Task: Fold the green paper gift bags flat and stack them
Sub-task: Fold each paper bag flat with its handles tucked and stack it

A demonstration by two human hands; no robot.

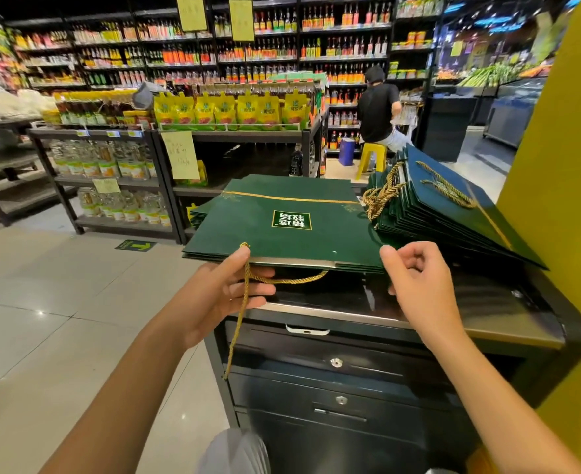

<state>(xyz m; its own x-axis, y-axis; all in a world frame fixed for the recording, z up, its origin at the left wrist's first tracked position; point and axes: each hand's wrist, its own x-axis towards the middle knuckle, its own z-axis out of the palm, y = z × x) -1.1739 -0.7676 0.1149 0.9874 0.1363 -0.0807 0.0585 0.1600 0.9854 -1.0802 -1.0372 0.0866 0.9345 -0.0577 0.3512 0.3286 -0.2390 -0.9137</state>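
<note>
A flat dark green gift bag with a gold line and a white label lies on top of a low stack of folded bags on the black counter. My left hand grips the bag's near left edge, thumb on top, with the gold cord handle running through the fingers and hanging down. My right hand has its fingers curled at the bag's near right corner, thumb touching the edge. A second stack of flat green bags with gold cords leans at the right against the yellow pillar.
The counter is a black cabinet with locked drawers below. A yellow pillar stands at the right. Shop shelves with bottles stand beyond a tiled aisle, and a person sits on a yellow stool behind.
</note>
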